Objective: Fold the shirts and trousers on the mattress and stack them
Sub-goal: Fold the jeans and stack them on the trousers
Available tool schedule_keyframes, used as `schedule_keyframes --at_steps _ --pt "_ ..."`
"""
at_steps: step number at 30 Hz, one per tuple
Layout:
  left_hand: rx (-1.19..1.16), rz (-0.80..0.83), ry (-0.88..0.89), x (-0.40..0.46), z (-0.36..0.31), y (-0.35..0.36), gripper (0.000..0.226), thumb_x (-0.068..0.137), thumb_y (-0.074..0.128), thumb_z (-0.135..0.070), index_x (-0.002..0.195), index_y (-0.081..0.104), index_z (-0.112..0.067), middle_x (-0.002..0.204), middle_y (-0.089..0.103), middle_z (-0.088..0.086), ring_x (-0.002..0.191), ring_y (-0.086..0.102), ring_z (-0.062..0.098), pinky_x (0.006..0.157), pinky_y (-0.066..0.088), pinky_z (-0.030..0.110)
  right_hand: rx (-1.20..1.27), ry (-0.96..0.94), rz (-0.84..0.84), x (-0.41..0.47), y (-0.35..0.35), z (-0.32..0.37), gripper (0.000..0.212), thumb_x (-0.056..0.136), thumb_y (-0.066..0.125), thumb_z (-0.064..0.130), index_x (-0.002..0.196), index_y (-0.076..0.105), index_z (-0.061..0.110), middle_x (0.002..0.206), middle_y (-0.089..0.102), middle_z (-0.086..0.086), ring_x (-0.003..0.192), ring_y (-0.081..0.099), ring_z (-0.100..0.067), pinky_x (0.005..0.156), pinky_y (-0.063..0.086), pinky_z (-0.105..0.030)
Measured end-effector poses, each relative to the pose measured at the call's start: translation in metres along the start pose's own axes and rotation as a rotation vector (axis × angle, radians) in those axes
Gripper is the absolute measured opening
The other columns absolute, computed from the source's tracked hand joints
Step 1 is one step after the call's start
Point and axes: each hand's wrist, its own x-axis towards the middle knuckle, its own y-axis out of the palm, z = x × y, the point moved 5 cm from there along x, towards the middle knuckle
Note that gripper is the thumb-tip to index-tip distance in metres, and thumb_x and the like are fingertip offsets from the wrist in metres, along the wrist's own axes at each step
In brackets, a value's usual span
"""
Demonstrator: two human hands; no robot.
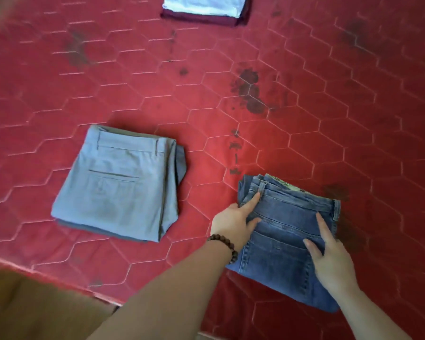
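The folded blue jeans lay on the red mattress near its front edge, back pocket up, waistband away from the person. The left hand gripped the bundle's left edge: thumb tucked at the side, index finger stretched along the waistband corner, other fingers curled onto the denim. The right hand rested flat on the right half, fingers straight and spread, pressing without gripping. A beaded bracelet circled the left wrist.

To the left, well apart, sat the folded grey trousers, seemingly atop a darker garment. At the far edge lay a folded white shirt on a maroon one.

The step appeared to be squaring the jeans before stacking them. Doing it well would mean sliding both hands under opposite edges, keeping the layers pinched so none slipped, and landing the bundle aligned on the grey trousers.
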Motion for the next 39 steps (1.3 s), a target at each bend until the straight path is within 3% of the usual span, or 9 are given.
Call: schedule_keyframes --at_steps 5,10,15,21,23,25,26,31,39 --pt "0.013 -0.138 0.061 -0.021 0.069 -0.105 0.059 0.094 0.044 -0.053 0.144 0.013 -0.055 0.082 0.041 -0.002 0.065 0.047 0.02 0.057 0.046 0.033 0.057 -0.101 -0.172 -0.041 0.006 0.124 0.063 0.096 0.048 0.04 0.147 0.013 0.053 0.127 0.05 -0.026 0.056 0.045 -0.009 0.048 0.036 -0.027" --pt "0.005 -0.206 0.024 -0.049 0.181 -0.212 0.06 0.092 0.044 -0.057 0.136 0.004 -0.065 0.085 0.043 -0.006 0.067 0.051 0.016 0.057 0.047 0.031 0.081 -0.213 -0.186 -0.08 0.042 0.27 0.06 0.097 0.045 0.04 0.144 0.011 0.053 0.109 0.051 -0.014 0.056 0.045 -0.014 0.046 0.036 -0.024" --pt "0.039 -0.266 -0.037 -0.061 0.27 -0.27 0.06 0.091 0.048 -0.055 0.141 0.017 -0.059 0.085 0.046 -0.008 0.069 0.052 0.017 0.058 0.046 0.03 0.041 -0.291 -0.212 -0.097 0.094 0.363 0.057 0.097 0.045 0.037 0.146 0.016 0.042 0.098 0.046 -0.008 0.048 0.042 -0.015 0.039 0.027 -0.02" --pt "0.109 -0.225 -0.068 -0.049 0.311 -0.258 0.058 0.094 0.043 -0.051 0.146 0.016 -0.051 0.096 0.047 0.0 0.063 0.048 0.016 0.053 0.041 0.027 -0.005 -0.301 -0.19 -0.076 0.136 0.378 0.059 0.098 0.045 0.033 0.148 0.017 0.037 0.109 0.046 -0.014 0.051 0.048 -0.018 0.046 0.05 -0.033" --pt "0.205 -0.261 -0.093 -0.044 0.317 -0.248 0.056 0.095 0.041 -0.049 0.147 0.022 -0.044 0.12 0.045 0.008 0.08 0.053 0.02 0.063 0.049 0.032 -0.084 -0.303 -0.145 -0.062 0.146 0.37 0.062 0.097 0.045 0.036 0.149 0.012 0.036 0.127 0.043 -0.02 0.085 0.06 -0.027 0.076 0.055 -0.038" --pt "0.282 -0.329 -0.081 -0.04 0.32 -0.24 0.058 0.093 0.038 -0.051 0.148 0.022 -0.042 0.146 0.03 0.016 0.12 0.044 0.033 0.095 0.046 0.046 -0.223 -0.303 -0.177 -0.049 0.155 0.364 0.063 0.096 0.044 0.044 0.152 0.015 0.032 0.149 0.029 -0.026 0.131 0.04 -0.037 0.109 0.035 -0.049" --pt "0.302 -0.334 -0.066 -0.037 0.321 -0.236 0.061 0.093 0.033 -0.054 0.149 0.015 -0.044 0.155 0.017 0.016 0.135 0.03 0.036 0.105 0.034 0.05 -0.267 -0.308 -0.198 -0.045 0.159 0.363 0.064 0.096 0.041 0.05 0.152 0.015 0.032 0.155 0.018 -0.025 0.141 0.025 -0.038 0.114 0.022 -0.053" --pt "0.228 -0.199 -0.038 -0.018 0.339 -0.218 0.068 0.088 0.017 -0.068 0.145 -0.015 -0.05 0.159 -0.02 0.007 0.146 -0.013 0.033 0.119 0.006 0.051 -0.276 -0.25 -0.203 -0.031 0.186 0.358 0.067 0.093 0.022 0.065 0.152 0.001 0.04 0.159 -0.003 -0.023 0.147 0.005 -0.039 0.116 0.005 -0.057" --pt "0.005 -0.103 -0.043 -0.006 0.349 -0.205 0.069 0.086 0.024 -0.07 0.14 -0.015 -0.059 0.157 -0.022 0.011 0.145 -0.017 0.028 0.118 -0.001 0.04 -0.215 -0.201 -0.146 -0.016 0.207 0.349 0.066 0.092 0.015 0.067 0.15 -0.005 0.043 0.156 -0.003 -0.03 0.146 0.007 -0.041 0.118 0.008 -0.056"
